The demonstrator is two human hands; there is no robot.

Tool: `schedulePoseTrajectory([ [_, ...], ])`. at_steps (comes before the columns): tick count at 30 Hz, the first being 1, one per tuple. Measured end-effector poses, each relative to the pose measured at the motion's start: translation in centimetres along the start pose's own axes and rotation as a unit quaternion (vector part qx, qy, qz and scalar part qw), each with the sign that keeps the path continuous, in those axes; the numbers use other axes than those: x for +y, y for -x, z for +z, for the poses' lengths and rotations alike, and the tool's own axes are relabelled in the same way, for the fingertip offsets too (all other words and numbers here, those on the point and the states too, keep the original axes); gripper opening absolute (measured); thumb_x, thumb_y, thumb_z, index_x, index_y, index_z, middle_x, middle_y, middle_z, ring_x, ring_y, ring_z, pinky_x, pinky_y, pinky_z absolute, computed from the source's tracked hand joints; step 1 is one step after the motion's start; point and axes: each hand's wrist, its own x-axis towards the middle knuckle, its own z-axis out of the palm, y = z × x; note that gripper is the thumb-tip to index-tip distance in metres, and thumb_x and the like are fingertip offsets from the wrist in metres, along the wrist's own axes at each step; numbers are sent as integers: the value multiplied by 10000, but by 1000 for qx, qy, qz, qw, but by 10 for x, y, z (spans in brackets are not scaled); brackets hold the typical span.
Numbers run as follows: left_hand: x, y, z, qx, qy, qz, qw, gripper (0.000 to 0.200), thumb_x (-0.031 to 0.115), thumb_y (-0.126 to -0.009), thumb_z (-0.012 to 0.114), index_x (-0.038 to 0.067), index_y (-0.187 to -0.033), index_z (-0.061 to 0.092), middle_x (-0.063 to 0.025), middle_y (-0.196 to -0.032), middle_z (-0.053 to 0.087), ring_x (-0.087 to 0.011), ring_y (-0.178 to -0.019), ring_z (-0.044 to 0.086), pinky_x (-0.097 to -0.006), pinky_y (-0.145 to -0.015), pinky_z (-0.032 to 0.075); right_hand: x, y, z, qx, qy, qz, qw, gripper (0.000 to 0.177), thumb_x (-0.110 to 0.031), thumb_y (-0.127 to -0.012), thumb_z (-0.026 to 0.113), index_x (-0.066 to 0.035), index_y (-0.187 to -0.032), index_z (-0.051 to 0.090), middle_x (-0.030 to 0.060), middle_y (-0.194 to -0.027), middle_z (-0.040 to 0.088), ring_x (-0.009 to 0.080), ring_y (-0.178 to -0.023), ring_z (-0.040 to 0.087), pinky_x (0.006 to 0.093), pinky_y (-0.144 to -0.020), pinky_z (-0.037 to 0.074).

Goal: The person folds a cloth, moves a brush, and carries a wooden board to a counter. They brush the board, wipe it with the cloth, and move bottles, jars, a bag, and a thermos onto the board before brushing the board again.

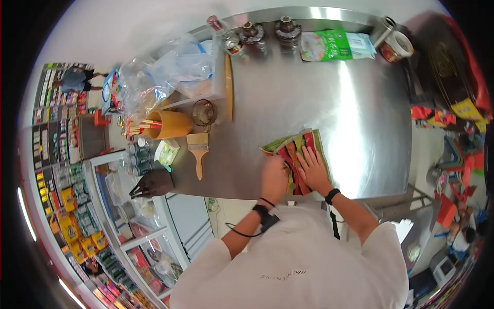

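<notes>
A striped green, red and orange cloth lies on the steel counter near its front edge. My left hand is curled on the cloth's left part, fingers bunched around a fold. My right hand lies flat on the cloth, fingers spread, pressing it down. Both wrists wear dark bands.
A wooden-handled brush, a glass jar, a wooden holder of chopsticks, plastic bags and a cutting board crowd the counter's left. Bottles, a green packet and a roll line the back edge.
</notes>
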Motion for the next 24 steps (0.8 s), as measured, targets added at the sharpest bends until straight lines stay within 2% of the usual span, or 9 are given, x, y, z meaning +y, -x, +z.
schedulePoseTrajectory([
  [2,0,3,61,111,-122,64,984,600,178,-865,539,-82,-1377,366,-244,-1457,349,-375,-1377,300,-465,-1124,255,2,-1,-3,1,1,10,1000,547,-283,-925,518,-48,-1409,417,181,-1508,308,336,-1410,256,493,-1150,194],
  [5,-26,-13,90,129,-122,8,984,627,229,-917,507,-61,-1432,295,-217,-1521,253,-356,-1426,211,-467,-1141,223,-4,-14,8,14,27,20,999,545,-263,-923,518,-27,-1404,420,194,-1495,325,339,-1404,269,498,-1150,195],
  [8,-30,-32,76,180,-136,-6,974,599,262,-948,478,-55,-1428,311,-203,-1517,270,-346,-1422,224,-462,-1147,214,-6,-43,17,40,37,29,998,528,-240,-932,496,-21,-1406,416,194,-1497,326,341,-1405,270,504,-1152,193],
  [13,-66,-114,18,217,-149,46,964,603,275,-947,491,-53,-1423,320,-200,-1515,273,-353,-1419,226,-460,-1140,221,-6,-139,12,82,37,21,996,509,-250,-957,454,-19,-1407,412,186,-1493,337,341,-1402,276,505,-1155,183],
  [16,-86,-173,-11,214,-171,73,959,611,249,-912,532,-52,-1408,343,-203,-1500,302,-356,-1407,248,-455,-1127,239,3,-192,16,117,48,33,991,509,-262,-955,459,-33,-1408,417,180,-1491,345,338,-1401,280,497,-1157,183],
  [18,-83,-204,-42,171,-176,57,968,624,239,-884,553,-48,-1402,357,-203,-1490,324,-351,-1400,264,-451,-1123,246,9,-223,15,121,56,51,990,508,-267,-954,464,-44,-1408,422,173,-1490,350,333,-1396,288,490,-1157,186],
  [24,-101,-259,-52,217,-132,57,966,563,274,-972,453,-16,-1437,326,-157,-1514,311,-319,-1432,216,-453,-1145,205,25,-285,23,162,71,38,984,489,-278,-950,477,-55,-1385,450,160,-1463,390,315,-1374,326,480,-1136,224],
])
